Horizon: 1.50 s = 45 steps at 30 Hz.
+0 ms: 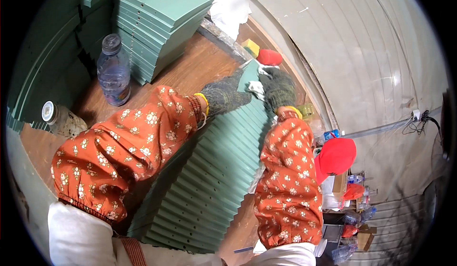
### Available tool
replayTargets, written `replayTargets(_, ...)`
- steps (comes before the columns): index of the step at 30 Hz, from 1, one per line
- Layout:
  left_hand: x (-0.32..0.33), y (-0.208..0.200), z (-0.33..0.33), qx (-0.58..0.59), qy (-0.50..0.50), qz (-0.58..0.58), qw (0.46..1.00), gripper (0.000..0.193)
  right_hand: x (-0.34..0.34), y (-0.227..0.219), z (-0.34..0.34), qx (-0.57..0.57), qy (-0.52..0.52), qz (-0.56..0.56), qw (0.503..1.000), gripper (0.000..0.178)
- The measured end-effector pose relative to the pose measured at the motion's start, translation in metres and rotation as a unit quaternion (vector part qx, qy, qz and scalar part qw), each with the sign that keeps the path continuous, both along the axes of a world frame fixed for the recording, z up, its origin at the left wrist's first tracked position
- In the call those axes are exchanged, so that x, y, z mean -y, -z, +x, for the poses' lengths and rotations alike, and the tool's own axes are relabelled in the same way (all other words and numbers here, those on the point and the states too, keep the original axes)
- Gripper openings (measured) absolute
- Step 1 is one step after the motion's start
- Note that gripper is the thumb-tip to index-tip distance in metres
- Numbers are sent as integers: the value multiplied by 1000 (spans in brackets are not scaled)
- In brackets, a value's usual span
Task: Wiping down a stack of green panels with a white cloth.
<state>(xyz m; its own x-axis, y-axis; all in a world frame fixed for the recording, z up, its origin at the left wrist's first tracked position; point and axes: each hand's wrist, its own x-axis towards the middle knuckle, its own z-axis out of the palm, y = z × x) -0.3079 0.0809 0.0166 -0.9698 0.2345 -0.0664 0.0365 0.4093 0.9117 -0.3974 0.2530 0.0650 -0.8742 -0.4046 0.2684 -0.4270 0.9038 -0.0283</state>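
A long stack of green panels (209, 180), its edges stepped like stairs, runs away from me across a brown wooden surface. At its far left edge is my left hand (223, 94) in a dark grey knitted glove, thumb over the top panel and fingers along the side. My right hand (280, 89), gloved the same way, is closed on a crumpled white cloth (256, 89) at the far right part of the stack. Part of the cloth shows beyond the fingers. Red floral sleeve covers reach from both wrists over my forearms.
Another green panel stack (164, 4) stands at the back left. Before it are a clear plastic bottle (114, 73) and a stained jar (62, 118). A yellow sponge (250, 47) and a red item (269, 57) lie beyond my hands. At right are a red cap (337, 155) and several bottles.
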Motion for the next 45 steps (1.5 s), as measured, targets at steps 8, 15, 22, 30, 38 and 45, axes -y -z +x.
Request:
replayTargets(8, -1, 3, -4, -3, -4, -30, 1000, 91, -62, -27, 28, 51, 139, 133, 980, 37)
replayTargets(15, 2, 1, 1, -12, 7, 16, 1000, 91, -42, -36, 27, 72, 169, 92, 979, 48)
replayTargets(22, -8, -13, 1, 6, 22, 24, 999, 90, -28, -35, 4, 129, 171, 36, 976, 48)
replayTargets(30, -11, -4, -2, -14, 6, 15, 1000, 92, -23, -34, 8, 104, 175, 3, 979, 43)
replayTargets(38, 6, -5, 5, 2, -10, 11, 1000, 93, -11, -26, 5, 136, 161, -11, 977, 46)
replayTargets(45, -3, -8, 1, 18, 9, 19, 1000, 93, -28, -19, -9, 97, 170, -34, 980, 46)
